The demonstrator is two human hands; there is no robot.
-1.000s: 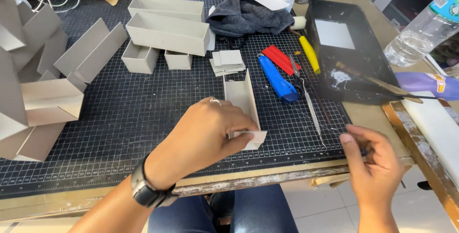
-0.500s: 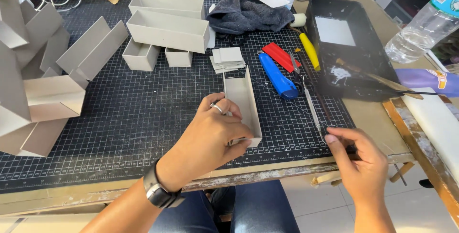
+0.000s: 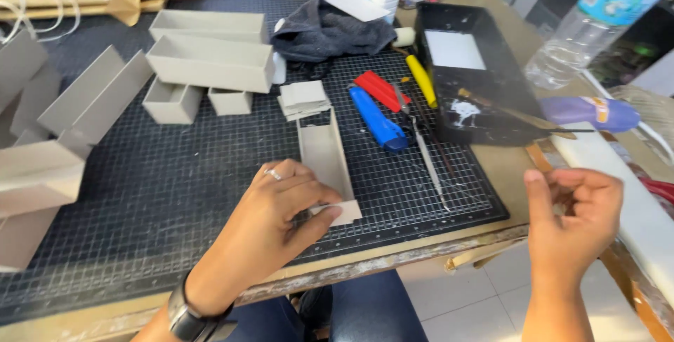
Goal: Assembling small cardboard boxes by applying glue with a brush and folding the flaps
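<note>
Nearest, the right hand [image 3: 572, 226] is raised off the bench edge, clear of the mat, fingers loosely curled with thumb and forefinger close together; whether anything small sits between them cannot be told. The left hand [image 3: 270, 226], wearing a ring and a dark wristwatch [image 3: 188, 314], rests on the black cutting mat [image 3: 140, 201] and pinches the near end of a narrow grey cardboard tray [image 3: 324, 156], fingertips closed on its end flap. The tray lies lengthwise, open side up, at the middle of the mat.

Just right of the tray lie a thin metal rod [image 3: 430, 163], a blue utility knife [image 3: 377, 119], a red cutter [image 3: 380, 89] and a yellow-handled tool [image 3: 421, 79]. A stack of small grey card pieces [image 3: 303, 97] sits just beyond the tray's far end.

Further back stand two small open card boxes [image 3: 172, 102] and long grey card boxes [image 3: 210, 61], with more folded card [image 3: 42, 173] at the left edge. A dark cloth [image 3: 330, 33], a black tray [image 3: 477, 82] and a clear plastic bottle [image 3: 583, 26] are at the far right.
</note>
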